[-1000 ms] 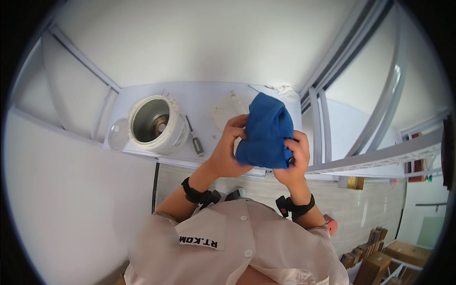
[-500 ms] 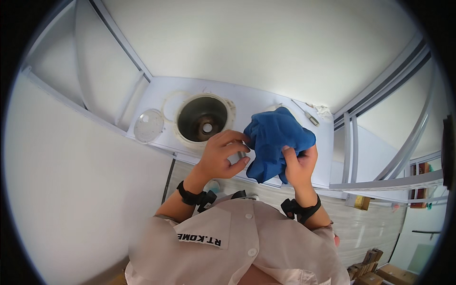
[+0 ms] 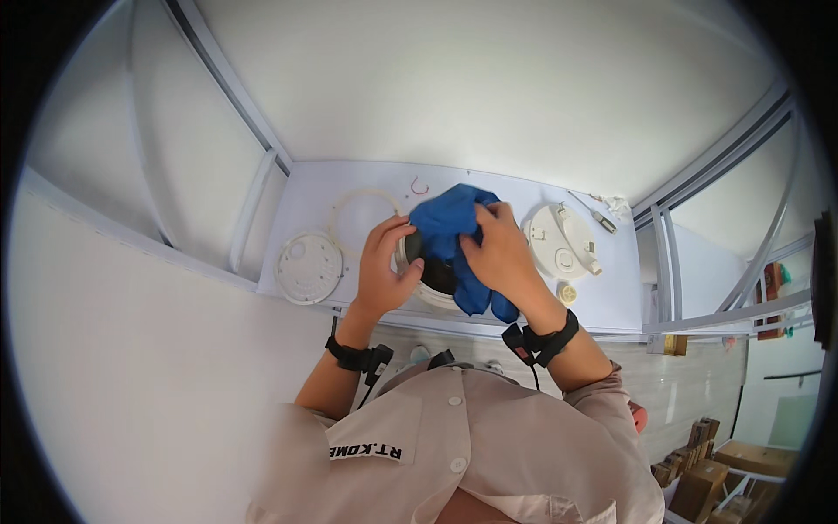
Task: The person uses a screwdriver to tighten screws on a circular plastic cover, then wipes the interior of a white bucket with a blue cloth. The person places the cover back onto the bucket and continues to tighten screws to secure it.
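My right hand (image 3: pixel 504 251) is closed on a blue cloth (image 3: pixel 443 214), bunched up and draped over the far and right side of a pot-like rice cooker body (image 3: pixel 434 298). Part of the cloth hangs down its right side. My left hand (image 3: pixel 381 275) grips the cooker's left rim, fingers over the far edge and thumb at the near side of the opening. Between my hands the dark inside of the cooker shows; the cloth hides the rest of it.
Left of the cooker lie a round white perforated plate (image 3: pixel 310 268) and a pale ring (image 3: pixel 334 220). A red wire (image 3: pixel 420 186) lies behind. To the right are a white round lid (image 3: pixel 559 253), a small yellowish cap (image 3: pixel 566 293) and a screwdriver (image 3: pixel 602 219). Frame posts flank the table.
The cloth has moved left from beside the cooker onto its opening, uncovering the white lid. My left hand has taken hold of the rim. The cooker now appears further right in the picture.
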### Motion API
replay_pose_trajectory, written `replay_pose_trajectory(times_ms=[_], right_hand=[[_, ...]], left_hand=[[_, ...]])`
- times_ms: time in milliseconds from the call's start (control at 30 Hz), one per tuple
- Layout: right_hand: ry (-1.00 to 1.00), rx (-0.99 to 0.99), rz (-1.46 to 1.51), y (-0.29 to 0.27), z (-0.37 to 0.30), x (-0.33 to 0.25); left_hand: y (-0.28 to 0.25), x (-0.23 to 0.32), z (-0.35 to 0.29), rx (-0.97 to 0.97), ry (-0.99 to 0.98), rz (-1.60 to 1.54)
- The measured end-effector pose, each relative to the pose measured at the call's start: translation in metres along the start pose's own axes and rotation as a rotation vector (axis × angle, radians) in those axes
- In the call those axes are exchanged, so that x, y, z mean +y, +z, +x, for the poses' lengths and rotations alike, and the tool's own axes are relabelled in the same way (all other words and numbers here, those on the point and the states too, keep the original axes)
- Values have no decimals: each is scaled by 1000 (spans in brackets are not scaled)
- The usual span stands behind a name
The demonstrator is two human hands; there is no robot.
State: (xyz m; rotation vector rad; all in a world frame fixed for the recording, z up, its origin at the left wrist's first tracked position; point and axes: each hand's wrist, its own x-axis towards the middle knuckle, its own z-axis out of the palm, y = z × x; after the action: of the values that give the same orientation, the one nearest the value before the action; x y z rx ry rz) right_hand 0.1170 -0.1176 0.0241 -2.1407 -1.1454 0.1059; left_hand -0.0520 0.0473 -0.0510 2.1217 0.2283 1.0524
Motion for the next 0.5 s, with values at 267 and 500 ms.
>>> replay_pose_trajectory(times_ms=[267,500], right_hand=[[61,-432,-57,49,25,27],[279,-701,131,44,48,-3]], left_hand=[[20,-19,8,-67,-61,-196],[9,-18,9,-228,-71,-124]])
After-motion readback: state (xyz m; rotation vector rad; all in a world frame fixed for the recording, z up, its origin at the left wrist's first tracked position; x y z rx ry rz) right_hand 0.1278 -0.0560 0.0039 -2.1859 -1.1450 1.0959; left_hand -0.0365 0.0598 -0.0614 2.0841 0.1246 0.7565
